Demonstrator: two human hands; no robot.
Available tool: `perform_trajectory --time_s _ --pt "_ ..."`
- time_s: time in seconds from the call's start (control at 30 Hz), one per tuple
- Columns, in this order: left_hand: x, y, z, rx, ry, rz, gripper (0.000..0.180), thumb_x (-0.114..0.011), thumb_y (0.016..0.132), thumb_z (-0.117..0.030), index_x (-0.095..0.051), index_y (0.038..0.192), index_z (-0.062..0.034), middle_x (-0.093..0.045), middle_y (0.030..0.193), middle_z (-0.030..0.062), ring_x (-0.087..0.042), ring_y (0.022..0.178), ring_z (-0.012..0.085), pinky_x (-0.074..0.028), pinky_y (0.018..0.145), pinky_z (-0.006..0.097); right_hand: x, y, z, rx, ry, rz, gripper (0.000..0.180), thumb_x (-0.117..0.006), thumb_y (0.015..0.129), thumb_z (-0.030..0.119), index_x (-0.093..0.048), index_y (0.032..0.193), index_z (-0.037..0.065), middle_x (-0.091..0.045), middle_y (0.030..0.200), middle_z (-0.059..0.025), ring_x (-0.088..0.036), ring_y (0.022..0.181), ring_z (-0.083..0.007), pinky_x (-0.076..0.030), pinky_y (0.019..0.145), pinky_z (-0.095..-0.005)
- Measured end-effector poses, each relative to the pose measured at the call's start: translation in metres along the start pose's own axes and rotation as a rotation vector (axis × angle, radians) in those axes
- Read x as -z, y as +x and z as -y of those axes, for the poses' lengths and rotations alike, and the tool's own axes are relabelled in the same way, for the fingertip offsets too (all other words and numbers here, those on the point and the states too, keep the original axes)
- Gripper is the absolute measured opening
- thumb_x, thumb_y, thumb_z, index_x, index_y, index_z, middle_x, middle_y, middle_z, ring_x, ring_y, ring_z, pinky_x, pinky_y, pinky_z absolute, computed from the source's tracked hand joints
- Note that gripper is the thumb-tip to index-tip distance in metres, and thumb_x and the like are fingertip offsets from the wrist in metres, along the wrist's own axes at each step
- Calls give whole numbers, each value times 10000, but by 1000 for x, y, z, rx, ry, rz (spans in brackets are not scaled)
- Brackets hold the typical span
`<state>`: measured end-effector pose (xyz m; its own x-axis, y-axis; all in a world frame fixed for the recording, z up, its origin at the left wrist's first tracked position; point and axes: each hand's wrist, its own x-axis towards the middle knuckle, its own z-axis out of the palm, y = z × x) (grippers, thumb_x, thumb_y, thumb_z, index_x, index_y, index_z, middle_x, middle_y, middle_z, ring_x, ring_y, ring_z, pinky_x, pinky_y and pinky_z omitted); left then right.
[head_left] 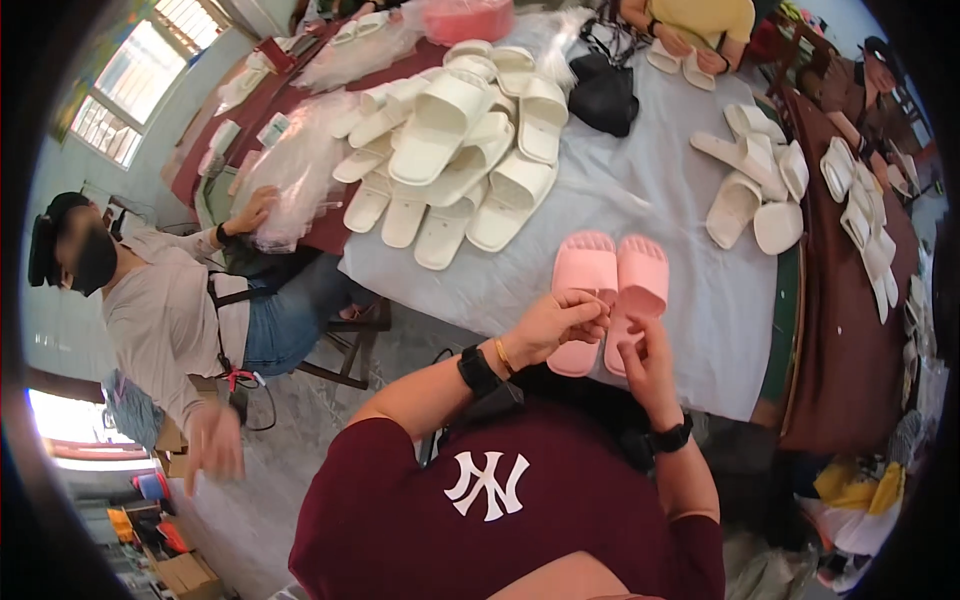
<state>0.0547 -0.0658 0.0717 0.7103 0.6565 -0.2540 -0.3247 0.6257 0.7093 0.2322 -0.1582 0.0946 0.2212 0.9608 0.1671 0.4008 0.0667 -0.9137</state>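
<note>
A pair of pink slide slippers lies side by side near the table's front edge, the left slipper (584, 268) and the right slipper (643, 274) pointing away from me. Over the left one, my left hand (562, 325) is closed in a pinch by the inner side of its strap. Whatever sits between those fingertips is too small to make out. My right hand (652, 362) hovers over the heel part of the right slipper, its fingers loosely bent and the thumb apart from them. Nothing shows in it.
A large heap of white slides (440, 130) fills the table's left side. More white slides (735, 200) lie at the right, beside a black bag (604, 95) farther back. A co-worker (170, 290) sits at left by plastic bags (300, 170); another person (690, 25) handles slides across the table.
</note>
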Motion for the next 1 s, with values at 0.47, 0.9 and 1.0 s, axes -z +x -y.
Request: perform_trajectory --time_s 0.47,0.9,1.0 --pt "24 0 2 -10 182 -160 276 -556 940 -171 -587 1183 -44 -641 1043 45 -621 803 109 -516 750 270 -10 -12 -21 -46 -177 262 141 -607 817 108 -623 773 -25 -601 665 -156 -575 577 -261 -439 546 -344" --pt "59 30 -34 -267 863 -437 304 -598 881 -187 -606 1117 5 -646 993 69 -608 816 136 -489 720 269 -49 32 -30 -58 -505 140 229 -545 827 200 -637 755 2 -633 751 -203 -613 710 -384 -481 648 -468" --pt "64 51 -45 -430 1121 -478 343 -608 834 -265 -652 1005 29 -673 950 164 -653 798 254 -508 721 355 -62 43 -34 4 -500 78 228 -536 842 197 -637 765 6 -635 760 -200 -615 723 -381 -481 661 -473"
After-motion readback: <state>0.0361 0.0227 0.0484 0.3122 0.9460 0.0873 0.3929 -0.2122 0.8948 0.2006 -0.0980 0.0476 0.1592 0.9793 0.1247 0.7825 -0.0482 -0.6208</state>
